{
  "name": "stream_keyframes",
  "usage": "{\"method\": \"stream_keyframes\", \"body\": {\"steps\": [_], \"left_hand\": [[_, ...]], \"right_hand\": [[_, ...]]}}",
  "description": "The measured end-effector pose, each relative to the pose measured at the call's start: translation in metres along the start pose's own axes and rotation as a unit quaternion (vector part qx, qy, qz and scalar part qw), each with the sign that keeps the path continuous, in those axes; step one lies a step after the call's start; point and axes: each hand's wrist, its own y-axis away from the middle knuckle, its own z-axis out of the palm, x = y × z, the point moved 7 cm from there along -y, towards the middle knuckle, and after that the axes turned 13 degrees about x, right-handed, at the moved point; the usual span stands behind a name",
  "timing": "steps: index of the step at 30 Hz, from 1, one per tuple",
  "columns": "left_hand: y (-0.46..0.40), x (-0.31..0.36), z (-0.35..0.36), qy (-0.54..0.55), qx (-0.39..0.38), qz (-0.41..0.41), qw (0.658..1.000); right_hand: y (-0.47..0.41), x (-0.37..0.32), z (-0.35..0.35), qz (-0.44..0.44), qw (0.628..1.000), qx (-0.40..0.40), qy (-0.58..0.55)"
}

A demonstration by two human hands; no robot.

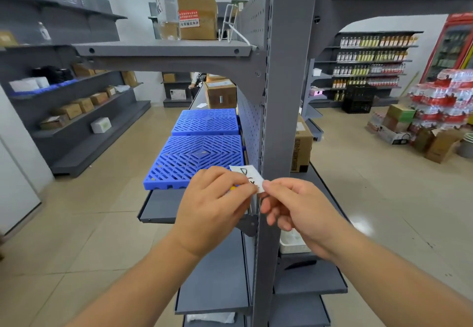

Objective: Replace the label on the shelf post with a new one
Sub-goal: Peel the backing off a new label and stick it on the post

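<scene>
A small white label (247, 176) with black handwriting is pinched between my two hands, just left of the grey shelf post (286, 101). My left hand (215, 206) grips its left part with thumb and fingers; something yellow shows under those fingers. My right hand (294, 208) pinches its lower right corner with thumb and forefinger, in front of the post. The label is tilted and slightly curled. Whether it touches the post I cannot tell.
Two blue plastic grid pallets (202, 157) lie on the shelf left of the post. A cardboard box (302, 144) sits on the right side, a white tray (291, 244) below it. Grey shelves (84, 111) line the left wall; stacked bottle packs (445, 98) stand at right.
</scene>
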Motion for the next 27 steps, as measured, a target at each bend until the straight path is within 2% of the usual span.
{"method": "stream_keyframes", "body": {"steps": [3, 5, 6, 7, 8, 10, 11, 12, 16, 19, 23, 27], "left_hand": [[-0.001, 0.001, -0.004, 0.002, -0.008, -0.001, 1.0], [-0.001, -0.006, -0.005, 0.034, -0.017, -0.086, 0.996], [-0.001, -0.013, -0.006, 0.064, -0.017, -0.17, 0.983], [0.001, -0.021, -0.006, 0.098, -0.017, -0.272, 0.957], [0.004, -0.028, -0.004, 0.137, -0.012, -0.378, 0.916], [0.011, -0.036, 0.003, 0.221, 0.004, -0.553, 0.803], [0.011, -0.038, 0.007, 0.251, 0.006, -0.598, 0.761], [0.009, -0.038, 0.01, 0.27, -0.001, -0.62, 0.737], [0.008, -0.036, 0.014, 0.3, 0.021, -0.668, 0.68], [0.005, -0.035, 0.014, 0.303, 0.04, -0.679, 0.668], [-0.004, -0.037, 0.015, 0.287, 0.047, -0.664, 0.689], [-0.007, -0.038, 0.021, 0.289, 0.046, -0.657, 0.694]], "right_hand": [[0.0, -0.005, -0.002, -0.007, 1.0, 0.016, -0.024], [0.001, -0.009, -0.004, -0.026, 0.999, 0.027, -0.029], [0.0, -0.011, -0.005, -0.035, 0.998, 0.034, -0.032], [0.0, -0.013, -0.006, -0.043, 0.998, 0.04, -0.03], [0.0, -0.015, -0.006, -0.05, 0.997, 0.043, -0.027], [0.0, -0.017, -0.006, -0.062, 0.997, 0.043, -0.017], [0.0, -0.018, -0.005, -0.067, 0.997, 0.04, -0.011], [0.0, -0.018, -0.004, -0.073, 0.997, 0.037, -0.004], [0.003, -0.021, -0.004, -0.083, 0.996, 0.023, -0.008], [0.003, -0.025, -0.008, -0.087, 0.996, 0.027, -0.023], [0.001, -0.032, -0.011, -0.094, 0.994, 0.036, -0.034], [-0.002, -0.035, -0.014, -0.095, 0.994, 0.035, -0.047]]}}
